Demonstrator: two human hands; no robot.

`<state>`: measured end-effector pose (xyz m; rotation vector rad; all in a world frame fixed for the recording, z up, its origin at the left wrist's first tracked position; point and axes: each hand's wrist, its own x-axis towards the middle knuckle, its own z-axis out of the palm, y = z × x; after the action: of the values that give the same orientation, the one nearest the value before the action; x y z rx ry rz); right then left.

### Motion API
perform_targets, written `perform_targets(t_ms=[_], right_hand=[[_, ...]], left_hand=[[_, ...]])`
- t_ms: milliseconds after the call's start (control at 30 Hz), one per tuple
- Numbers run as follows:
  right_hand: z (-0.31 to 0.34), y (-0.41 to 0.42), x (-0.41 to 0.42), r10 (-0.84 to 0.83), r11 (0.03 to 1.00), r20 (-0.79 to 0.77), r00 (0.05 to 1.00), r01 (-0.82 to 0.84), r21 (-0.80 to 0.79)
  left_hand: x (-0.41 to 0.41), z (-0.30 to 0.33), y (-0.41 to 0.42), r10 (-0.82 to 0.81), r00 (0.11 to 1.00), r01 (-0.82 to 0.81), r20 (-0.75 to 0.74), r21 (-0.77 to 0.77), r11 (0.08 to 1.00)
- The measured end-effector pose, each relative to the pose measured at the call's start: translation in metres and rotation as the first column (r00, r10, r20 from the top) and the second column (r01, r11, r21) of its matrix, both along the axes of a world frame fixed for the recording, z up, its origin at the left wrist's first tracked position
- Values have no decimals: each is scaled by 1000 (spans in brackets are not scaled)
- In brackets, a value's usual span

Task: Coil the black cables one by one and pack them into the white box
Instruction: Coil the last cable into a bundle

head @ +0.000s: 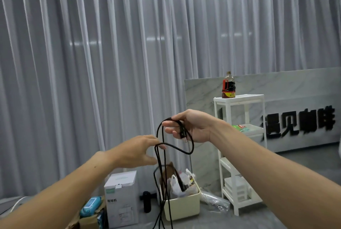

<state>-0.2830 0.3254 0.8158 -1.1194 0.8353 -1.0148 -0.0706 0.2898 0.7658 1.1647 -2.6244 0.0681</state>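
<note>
A black cable (185, 151) hangs in loops in front of me at chest height. My right hand (191, 127) pinches the top of a loop, and the cable's plug end lies against its palm. My left hand (136, 150) is lower and to the left, its fingertips holding a strand of the same cable. Several strands drop from both hands down past the frame's bottom edge. A white carton box (120, 199) with a green label stands on the floor below my left hand.
A cream bin (181, 205) with plastic bags and rubbish sits on the floor under the cable. To the right stands a white shelf rack (239, 151) with a sauce bottle (228, 85) on top. A blue wipes pack (91, 206) lies lower left. Grey curtains fill the background.
</note>
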Motion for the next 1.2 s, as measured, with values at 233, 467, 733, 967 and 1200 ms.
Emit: perform_targets(t_ms=[233, 467, 733, 967, 1200], right_hand=[[15, 21, 5, 111, 993, -104, 988, -114, -27], [19, 26, -3, 213, 972, -276, 937, -233, -41], [22, 17, -12, 224, 967, -297, 928, -250, -52], [18, 8, -10, 150, 982, -280, 948, -175, -65], [22, -2, -10, 30, 997, -332, 943, -54, -63]], left_hand=[[-7, 34, 27, 37, 757, 18, -652, 77, 997], [-17, 50, 44, 98, 821, 106, -562, 319, 942], [-23, 60, 42, 144, 760, 131, -634, 367, 921], [-28, 63, 38, 102, 711, 134, -696, 276, 952], [-23, 65, 34, 115, 585, 241, -803, 308, 920]])
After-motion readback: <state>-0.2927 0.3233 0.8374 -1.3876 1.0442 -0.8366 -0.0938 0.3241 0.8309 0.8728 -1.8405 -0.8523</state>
